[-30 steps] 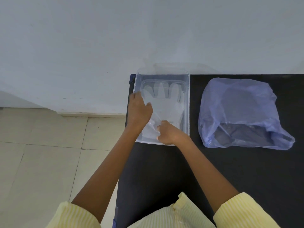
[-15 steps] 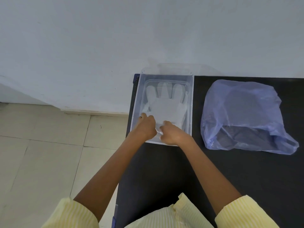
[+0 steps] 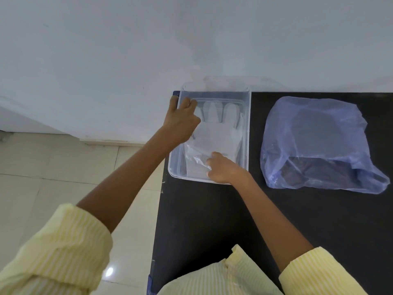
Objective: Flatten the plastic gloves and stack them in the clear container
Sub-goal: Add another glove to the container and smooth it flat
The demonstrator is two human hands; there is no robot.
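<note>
The glove (image 3: 219, 133) lies flat in the clear container (image 3: 247, 135) on the worktop (image 3: 212, 220). The right grip (image 3: 223, 169) pinches its cuff. The left grip (image 3: 180, 120) straddles the far-left wall; clasping or not, I cannot tell.

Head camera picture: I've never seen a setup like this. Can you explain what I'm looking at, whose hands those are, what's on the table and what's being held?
There is no machine here. A person wears a camera on the head, and it looks forward and down at their own two bare arms in yellow striped sleeves. That is the only view. On the black table stands a clear container, with a thin plastic glove lying flat inside it, fingers pointing away. To its right lies a bluish plastic bag with something dark inside. The right hand sits at the near end and seems to pinch the glove's crumpled cuff. The left hand reaches to the far left corner; whether it presses the glove or grips the rim is unclear.
</note>
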